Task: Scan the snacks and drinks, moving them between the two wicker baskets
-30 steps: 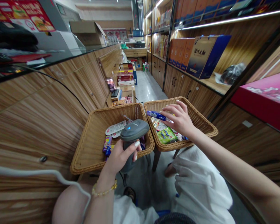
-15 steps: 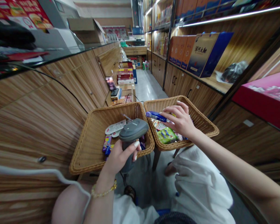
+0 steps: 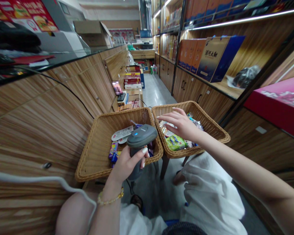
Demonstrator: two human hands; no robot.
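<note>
My left hand point(image 3: 129, 161) is wrapped round the handle of a grey barcode scanner point(image 3: 142, 135), its head over the left wicker basket point(image 3: 93, 143). In that basket lie white oval-ended packs point(image 3: 122, 133), a purple pack point(image 3: 113, 149) and a blue pack partly behind my hand. My right hand point(image 3: 180, 124) hovers over the right wicker basket point(image 3: 210, 127) with its fingers stretched out and nothing in them. Below it are a green packet point(image 3: 175, 143) and clear-wrapped items point(image 3: 198, 124); some of the contents are hidden by the hand.
A wooden counter point(image 3: 46, 114) runs along the left, with a black cable point(image 3: 73, 94) hanging down it. A phone on a stand point(image 3: 118, 89) and stacked boxes point(image 3: 133, 80) stand beyond the baskets. Shelves with gift boxes point(image 3: 214, 58) and a pink-red box point(image 3: 279, 107) line the right.
The blue packet that my right hand held has left its fingers, and a blue item now shows behind the scanner. The right hand has shifted slightly left. My left hand still grips the scanner.
</note>
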